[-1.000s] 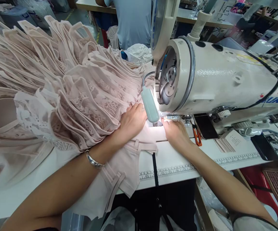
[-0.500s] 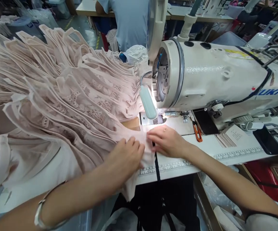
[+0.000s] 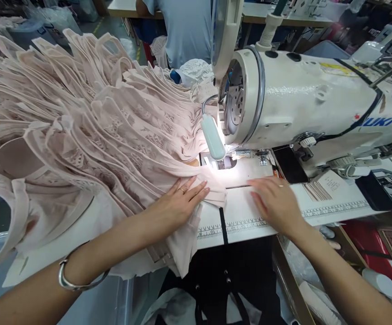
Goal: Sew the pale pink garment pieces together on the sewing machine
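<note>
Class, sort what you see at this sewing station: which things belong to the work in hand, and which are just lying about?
In the work:
- pink lace-trimmed garments, under the left hand
- sewing machine
- lit gooseneck lamp
- right hand, apart from the garments

Apparently lying about:
- marked paper card
- translucent tub

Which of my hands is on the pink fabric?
Your left hand, on the side with the bangle; your right hand is off the pink fabric, to its right.
</note>
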Available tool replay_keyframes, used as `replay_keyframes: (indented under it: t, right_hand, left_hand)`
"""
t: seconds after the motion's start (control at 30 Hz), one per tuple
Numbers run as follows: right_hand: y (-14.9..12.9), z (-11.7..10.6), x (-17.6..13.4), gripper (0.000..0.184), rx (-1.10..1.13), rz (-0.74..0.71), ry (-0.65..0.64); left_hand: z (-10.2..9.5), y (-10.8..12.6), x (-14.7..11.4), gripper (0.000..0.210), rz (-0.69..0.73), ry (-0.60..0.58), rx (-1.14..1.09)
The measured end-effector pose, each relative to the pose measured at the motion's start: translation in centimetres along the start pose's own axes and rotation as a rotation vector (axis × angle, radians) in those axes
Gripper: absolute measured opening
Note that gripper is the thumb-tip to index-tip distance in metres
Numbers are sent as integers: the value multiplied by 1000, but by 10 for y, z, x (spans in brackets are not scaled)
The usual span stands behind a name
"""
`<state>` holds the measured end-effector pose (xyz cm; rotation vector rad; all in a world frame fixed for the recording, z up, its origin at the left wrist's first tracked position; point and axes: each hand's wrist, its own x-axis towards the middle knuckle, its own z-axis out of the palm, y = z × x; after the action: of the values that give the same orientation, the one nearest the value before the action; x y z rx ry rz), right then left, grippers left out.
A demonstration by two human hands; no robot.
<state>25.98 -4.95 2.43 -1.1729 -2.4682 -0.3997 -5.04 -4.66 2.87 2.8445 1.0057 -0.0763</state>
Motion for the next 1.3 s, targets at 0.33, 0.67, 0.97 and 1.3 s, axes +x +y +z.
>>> replay_keyframes:
  t: [0.33, 0.67, 0.97, 1.3]
  right_hand:
    - [97, -55, -85, 32, -188, 678, -120]
    - [56, -46, -51, 21, -237, 726, 445]
    - [24, 28, 19, 9, 261, 585, -50]
    - [-31, 28, 39, 20, 448, -104, -378]
  left_hand:
    - [-24, 12, 52, 28, 118, 62, 212]
    - [-9, -15, 53, 14, 174, 160, 14]
    - [-11, 1, 51, 8, 117, 178, 107]
    - [-41, 23, -31, 19, 87, -494, -307]
